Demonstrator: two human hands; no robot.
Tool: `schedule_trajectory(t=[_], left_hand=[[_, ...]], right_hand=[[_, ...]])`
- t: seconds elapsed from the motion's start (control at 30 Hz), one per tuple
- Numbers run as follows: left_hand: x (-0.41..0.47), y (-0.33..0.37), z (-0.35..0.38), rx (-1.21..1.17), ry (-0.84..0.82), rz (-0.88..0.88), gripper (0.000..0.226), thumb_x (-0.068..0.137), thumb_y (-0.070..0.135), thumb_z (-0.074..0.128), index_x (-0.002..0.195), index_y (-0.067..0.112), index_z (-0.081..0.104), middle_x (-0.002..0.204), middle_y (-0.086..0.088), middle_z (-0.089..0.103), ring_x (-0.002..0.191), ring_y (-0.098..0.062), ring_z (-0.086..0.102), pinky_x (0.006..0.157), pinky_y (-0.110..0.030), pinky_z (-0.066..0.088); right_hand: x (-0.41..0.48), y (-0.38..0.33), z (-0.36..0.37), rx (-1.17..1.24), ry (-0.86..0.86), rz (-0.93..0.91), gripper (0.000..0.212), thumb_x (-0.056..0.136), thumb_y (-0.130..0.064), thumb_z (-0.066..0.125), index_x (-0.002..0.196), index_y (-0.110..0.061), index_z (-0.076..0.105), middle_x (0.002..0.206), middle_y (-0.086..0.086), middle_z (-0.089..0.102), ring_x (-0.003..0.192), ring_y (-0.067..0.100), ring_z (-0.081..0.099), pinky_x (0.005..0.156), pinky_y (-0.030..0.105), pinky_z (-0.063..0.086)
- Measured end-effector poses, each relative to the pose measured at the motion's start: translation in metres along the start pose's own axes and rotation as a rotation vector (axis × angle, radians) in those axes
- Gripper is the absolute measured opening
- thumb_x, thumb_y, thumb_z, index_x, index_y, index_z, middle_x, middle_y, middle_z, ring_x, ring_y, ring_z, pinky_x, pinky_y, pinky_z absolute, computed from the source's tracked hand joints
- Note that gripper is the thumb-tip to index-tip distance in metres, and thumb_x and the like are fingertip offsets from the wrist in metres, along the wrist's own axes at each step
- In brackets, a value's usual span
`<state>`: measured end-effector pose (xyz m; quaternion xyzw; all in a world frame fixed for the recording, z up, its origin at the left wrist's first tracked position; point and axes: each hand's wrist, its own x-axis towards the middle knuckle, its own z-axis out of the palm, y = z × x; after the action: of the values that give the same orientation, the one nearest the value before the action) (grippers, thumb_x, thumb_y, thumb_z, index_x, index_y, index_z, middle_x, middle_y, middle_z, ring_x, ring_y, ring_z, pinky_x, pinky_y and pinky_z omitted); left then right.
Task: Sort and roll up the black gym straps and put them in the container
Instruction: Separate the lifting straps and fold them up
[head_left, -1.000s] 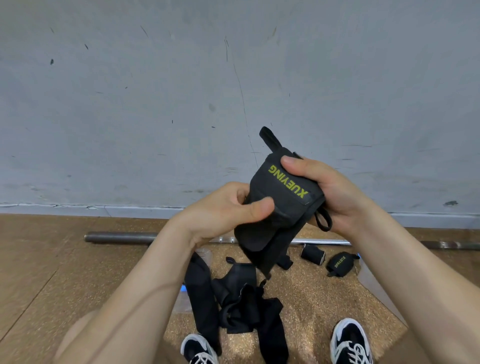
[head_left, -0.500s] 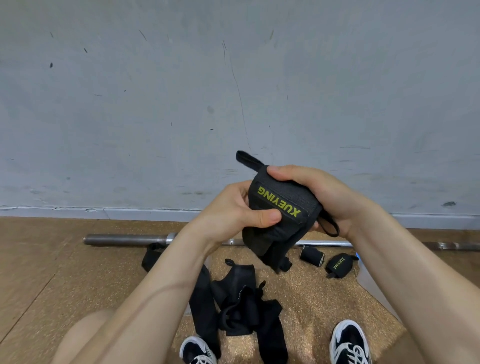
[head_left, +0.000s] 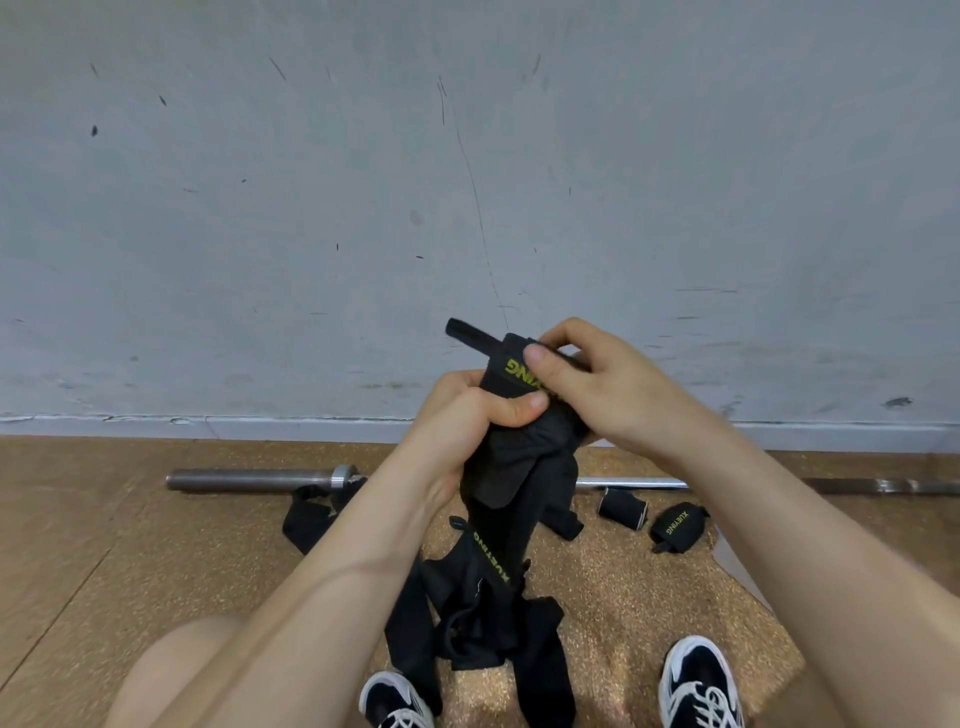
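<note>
Left hand (head_left: 467, 415), fingers curled tight round the black strap (head_left: 506, 467), holds it mid-air above the floor pile (head_left: 467, 597). Right hand (head_left: 608, 384) has shifted to pinch the strap's lettered top (rolling apparently under way). Rolled straps (head_left: 675, 527) lie on the floor to the right.

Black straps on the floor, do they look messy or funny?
Yes. A tangled heap of loose black fabric straps lies on the cork floor by the black-and-white shoes, unrolled and crossing each other, and one more loose strap lies apart by the grey metal barbell. Only two small rolled black straps beside the bar look tidy.
</note>
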<state>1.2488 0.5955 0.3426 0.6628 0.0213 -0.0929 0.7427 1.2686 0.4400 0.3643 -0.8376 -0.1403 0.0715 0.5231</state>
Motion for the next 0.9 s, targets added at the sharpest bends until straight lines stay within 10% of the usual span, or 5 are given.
schedule_trajectory(t=[0.2, 0.67, 0.9], left_hand=[[-0.001, 0.006, -0.009, 0.118, -0.071, 0.036, 0.037, 0.068, 0.033, 0.079, 0.093, 0.006, 0.074, 0.092, -0.013, 0.076, 0.084, -0.022, 0.073, 0.073, -0.025, 0.056], [0.002, 0.002, -0.010, 0.093, 0.006, 0.205, 0.005, 0.082, 0.007, 0.070, 0.086, 0.009, 0.072, 0.080, -0.001, 0.076, 0.074, -0.013, 0.072, 0.066, -0.022, 0.055], [0.005, 0.000, -0.017, -0.157, -0.277, 0.223, 0.074, 0.054, 0.040, 0.093, 0.108, -0.001, 0.061, 0.094, -0.002, 0.075, 0.089, -0.013, 0.072, 0.076, -0.022, 0.055]], right_hand=[[0.000, -0.002, 0.004, 0.159, 0.106, 0.057, 0.042, 0.100, -0.047, 0.051, 0.073, -0.015, 0.059, 0.053, -0.007, 0.054, 0.043, 0.007, 0.050, 0.038, 0.018, 0.036], [-0.003, -0.013, -0.003, 0.588, 0.098, 0.196, 0.047, 0.099, -0.047, 0.052, 0.062, -0.022, 0.034, 0.048, -0.002, 0.026, 0.038, 0.011, 0.016, 0.041, 0.020, 0.010], [-0.009, -0.010, -0.007, 0.826, -0.214, 0.399, 0.047, 0.100, -0.045, 0.045, 0.060, -0.022, 0.044, 0.049, -0.004, 0.031, 0.035, 0.006, 0.015, 0.038, 0.015, 0.006]])
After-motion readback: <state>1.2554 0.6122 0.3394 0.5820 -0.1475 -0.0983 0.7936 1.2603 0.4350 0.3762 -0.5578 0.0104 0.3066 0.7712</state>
